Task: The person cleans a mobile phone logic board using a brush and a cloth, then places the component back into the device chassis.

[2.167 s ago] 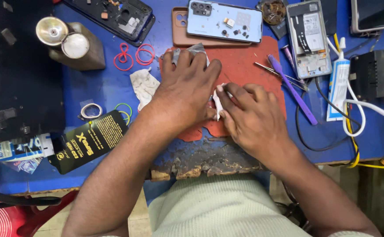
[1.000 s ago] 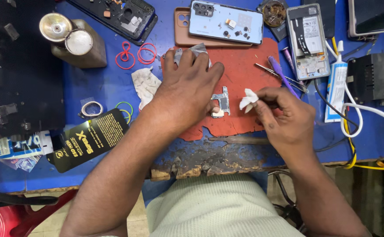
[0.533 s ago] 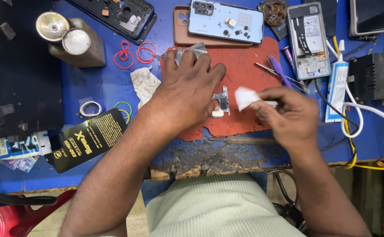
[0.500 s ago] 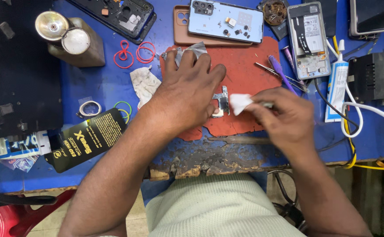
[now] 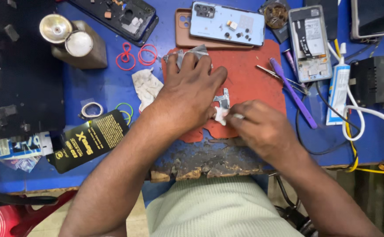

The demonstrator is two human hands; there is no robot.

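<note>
My left hand (image 5: 191, 94) lies flat on the red work mat (image 5: 253, 83), its fingers pressing down a small grey metal phone part (image 5: 222, 98). My right hand (image 5: 262, 127) pinches a thin metal tool with a small white wad of tissue (image 5: 221, 115) at its tip. The wad touches the lower edge of the metal part. A crumpled grey cloth (image 5: 191, 53) shows under the fingertips of my left hand.
A light blue phone back (image 5: 227, 24) lies on a brown case above the mat. An opened phone (image 5: 309, 41), purple tool (image 5: 292, 92), tweezers (image 5: 280, 77), glue tube (image 5: 338, 94), red rubber bands (image 5: 132, 55), black pouch (image 5: 88, 140) and cables surround it.
My right hand lifted off the part with the white wad, swung to the right, then came back left and down so the wad meets the metal part again. My left hand stayed put.
</note>
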